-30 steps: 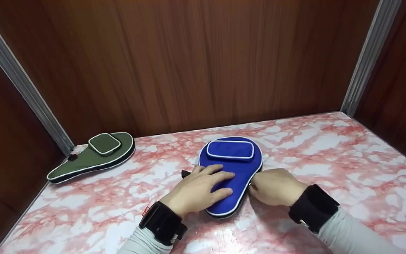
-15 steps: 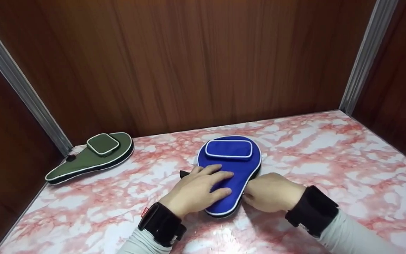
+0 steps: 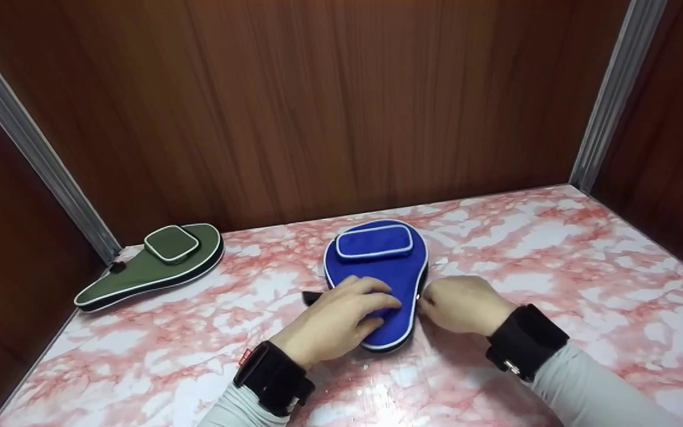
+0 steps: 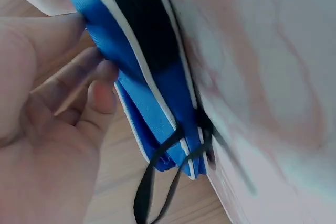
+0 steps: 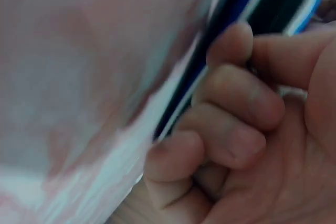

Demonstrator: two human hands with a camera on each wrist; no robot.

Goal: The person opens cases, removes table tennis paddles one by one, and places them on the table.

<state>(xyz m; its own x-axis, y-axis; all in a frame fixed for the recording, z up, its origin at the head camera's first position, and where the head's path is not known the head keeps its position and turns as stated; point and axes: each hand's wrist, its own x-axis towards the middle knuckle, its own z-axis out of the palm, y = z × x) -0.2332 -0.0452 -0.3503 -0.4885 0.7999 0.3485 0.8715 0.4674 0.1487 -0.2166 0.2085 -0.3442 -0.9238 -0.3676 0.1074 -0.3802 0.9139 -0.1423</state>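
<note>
A blue table tennis paddle case (image 3: 377, 270) with white piping and a raised front pocket lies on the table, its narrow end towards me. My left hand (image 3: 341, 317) rests on its lower half, fingers slightly bent over the fabric. In the left wrist view those fingertips touch the blue cloth beside the dark side band, and a black strap loop (image 4: 173, 174) hangs from the case. At the right edge my right hand (image 3: 460, 303) has its fingers curled, thumb and forefinger pinching at the zipper. A small metallic glint shows there; the zipper pull is mostly hidden by the fingers.
A green paddle case (image 3: 158, 267) with white piping lies at the far left of the marbled pink-and-white table (image 3: 555, 267). Brown wood-grain panels (image 3: 341, 107) enclose the back and sides, joined by metal corner posts.
The blue case has shifted slightly left and away from me and turned a little. My right hand moved towards me along its edge, then back away. My left hand still lies on it.
</note>
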